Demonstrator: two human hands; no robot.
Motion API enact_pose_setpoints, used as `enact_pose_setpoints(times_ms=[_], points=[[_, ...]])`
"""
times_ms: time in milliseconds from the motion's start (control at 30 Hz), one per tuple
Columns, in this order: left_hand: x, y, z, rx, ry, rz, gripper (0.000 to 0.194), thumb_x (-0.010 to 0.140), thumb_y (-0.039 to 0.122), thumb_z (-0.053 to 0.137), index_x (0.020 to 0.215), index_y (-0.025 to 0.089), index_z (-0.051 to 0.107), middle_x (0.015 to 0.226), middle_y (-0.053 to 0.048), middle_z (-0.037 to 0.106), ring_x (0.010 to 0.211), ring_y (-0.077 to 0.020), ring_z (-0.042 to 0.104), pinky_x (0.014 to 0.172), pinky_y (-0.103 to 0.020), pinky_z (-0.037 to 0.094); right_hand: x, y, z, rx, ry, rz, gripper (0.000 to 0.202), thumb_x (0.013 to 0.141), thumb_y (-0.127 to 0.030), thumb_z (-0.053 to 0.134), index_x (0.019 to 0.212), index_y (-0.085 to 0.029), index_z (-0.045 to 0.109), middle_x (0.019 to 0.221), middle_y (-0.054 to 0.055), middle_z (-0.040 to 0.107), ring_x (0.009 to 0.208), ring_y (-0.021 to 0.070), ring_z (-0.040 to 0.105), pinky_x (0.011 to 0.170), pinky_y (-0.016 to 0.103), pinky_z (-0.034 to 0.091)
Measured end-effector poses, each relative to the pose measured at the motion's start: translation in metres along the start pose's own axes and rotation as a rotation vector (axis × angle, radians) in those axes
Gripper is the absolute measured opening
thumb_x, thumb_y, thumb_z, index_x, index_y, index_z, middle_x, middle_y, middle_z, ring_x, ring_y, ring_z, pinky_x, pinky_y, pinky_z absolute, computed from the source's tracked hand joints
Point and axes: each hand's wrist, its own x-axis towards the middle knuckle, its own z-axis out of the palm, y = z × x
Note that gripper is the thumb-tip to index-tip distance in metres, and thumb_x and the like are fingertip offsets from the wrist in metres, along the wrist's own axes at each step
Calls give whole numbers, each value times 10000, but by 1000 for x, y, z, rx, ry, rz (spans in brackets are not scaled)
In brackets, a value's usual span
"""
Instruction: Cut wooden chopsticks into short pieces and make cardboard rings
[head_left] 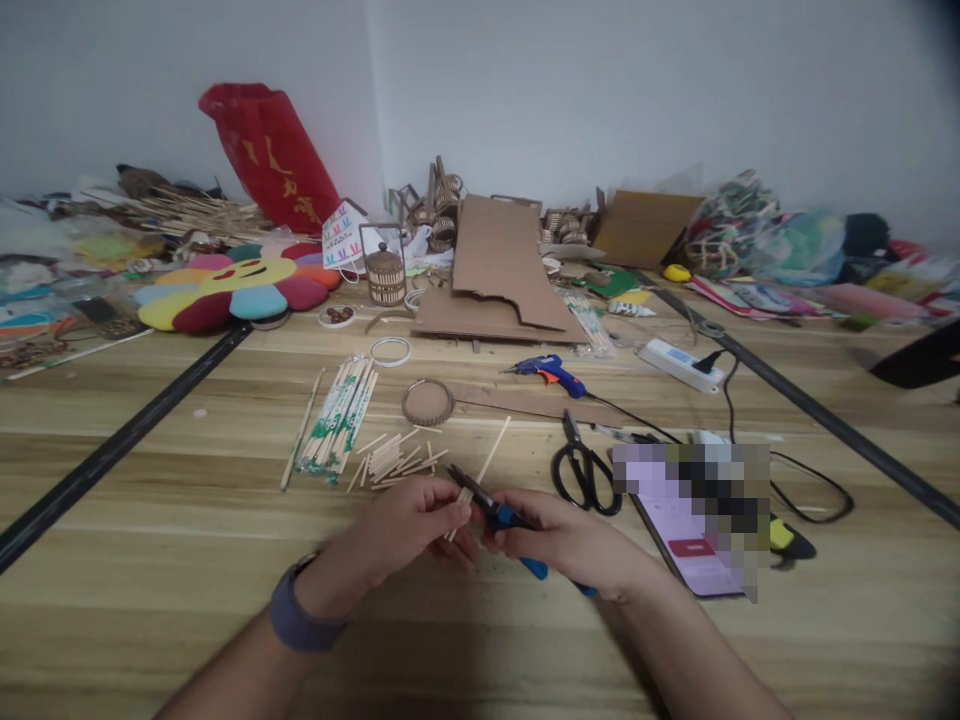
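My left hand (424, 520) is closed on a thin wooden stick (495, 447), which slants up and to the right. Short stick ends poke out below its fingers. In my right hand (559, 530) are blue-handled cutters (504, 515), their dark jaws lying across the stick close to my left fingertips. Whether the jaws are fully closed I cannot tell. Just beyond my left hand lies a loose pile of short cut sticks (386, 460). Paper-wrapped chopsticks (339, 415) rest to its left, and a round brown ring (428, 401) lies behind it.
Black-handled scissors (585, 478) and a phone (686, 540) lie to the right. Behind them are a blue glue gun (551, 372), its cord, and a white power strip (679, 364). Cardboard sheets (499, 260), a small lidded basket (385, 275) and a flower cushion (244, 285) stand farther back.
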Motion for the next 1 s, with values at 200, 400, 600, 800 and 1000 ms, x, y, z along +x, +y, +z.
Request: enact_pose_setpoints(times_ms=[200,400,600,800,1000], points=[[2,-5,0,2,-11,-5,427,747,584,661,822,163,642,704,-28,721,619,-155,691,575,-238,491,1,3,0,-17,-5,-28,193,794,-346,616,862,-167,590,745,-25,472,695,120,427,619,224,338],[3,-6,2,-11,-25,-2,442,733,592,664,816,157,659,685,-23,696,598,-155,671,596,-268,512,1,3,1,-17,-15,-43,183,804,-327,604,889,-165,606,792,-11,527,739,134,471,682,242,368],[2,-1,5,-8,-18,-2,453,711,600,674,781,154,642,671,-21,673,592,-153,647,603,-283,513,2,3,1,-31,-16,-51,200,805,-324,595,920,-163,625,818,2,570,773,149,504,706,249,386],[3,-2,4,-2,-24,42,502,694,648,666,763,151,639,651,-13,639,567,-143,618,582,-283,519,0,-4,3,-273,55,-50,80,740,-202,555,787,-172,612,702,-33,508,653,122,429,599,226,339],[4,-4,4,30,-2,49,489,719,643,650,756,156,625,630,-11,651,548,-135,625,557,-252,497,-2,-7,7,-439,83,-100,185,677,-104,479,753,-188,625,681,-42,547,631,121,447,577,211,324]])
